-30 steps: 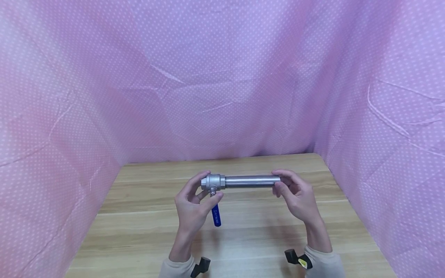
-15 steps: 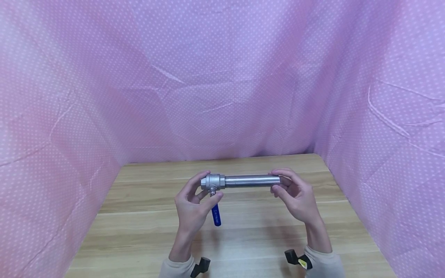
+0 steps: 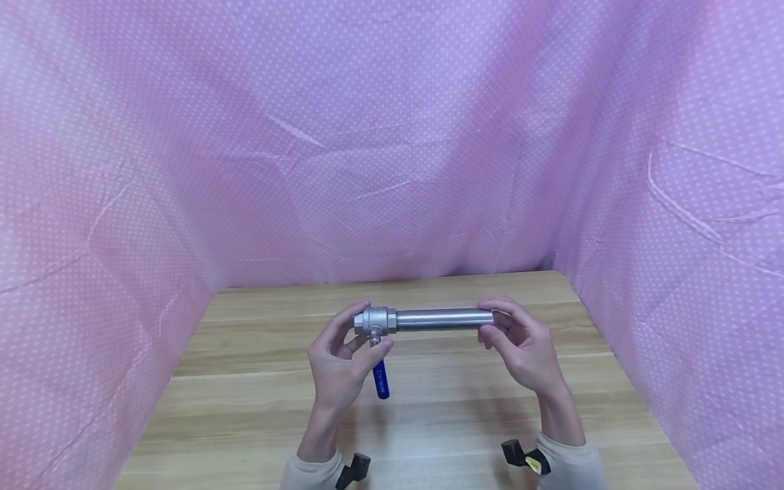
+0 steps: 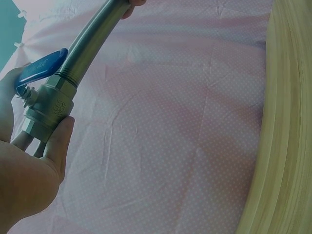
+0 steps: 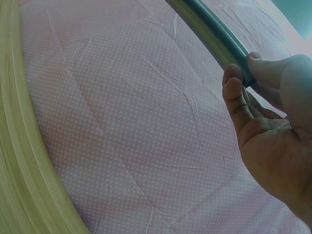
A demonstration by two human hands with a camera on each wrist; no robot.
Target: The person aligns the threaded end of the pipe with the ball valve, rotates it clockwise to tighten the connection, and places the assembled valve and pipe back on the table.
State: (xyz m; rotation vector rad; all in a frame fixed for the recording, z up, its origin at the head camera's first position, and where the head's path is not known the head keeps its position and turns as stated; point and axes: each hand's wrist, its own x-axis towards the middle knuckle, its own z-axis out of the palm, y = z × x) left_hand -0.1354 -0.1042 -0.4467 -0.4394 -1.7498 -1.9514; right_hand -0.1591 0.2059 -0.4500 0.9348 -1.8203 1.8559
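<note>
A silver ball valve (image 3: 375, 320) with a blue lever handle (image 3: 381, 380) is held up over the table by my left hand (image 3: 343, 371), its fingers and thumb around the valve body. In the head view the lever points down toward me. A straight steel pipe (image 3: 441, 319) runs level from the valve's right end, and threads show at the joint in the left wrist view. My right hand (image 3: 528, 344) pinches the pipe's far right end between thumb and fingers. The right wrist view shows that pipe end (image 5: 249, 82) between the fingertips.
Under both hands lies a light wood-grain table (image 3: 257, 422). Pink dotted cloth (image 3: 392, 170) hangs behind it and along both sides. Black devices (image 3: 354, 471) are strapped at the wrists over the pale sleeves.
My right thumb and fingers have shifted slightly at the pipe's end. The left hand and the valve stay in place.
</note>
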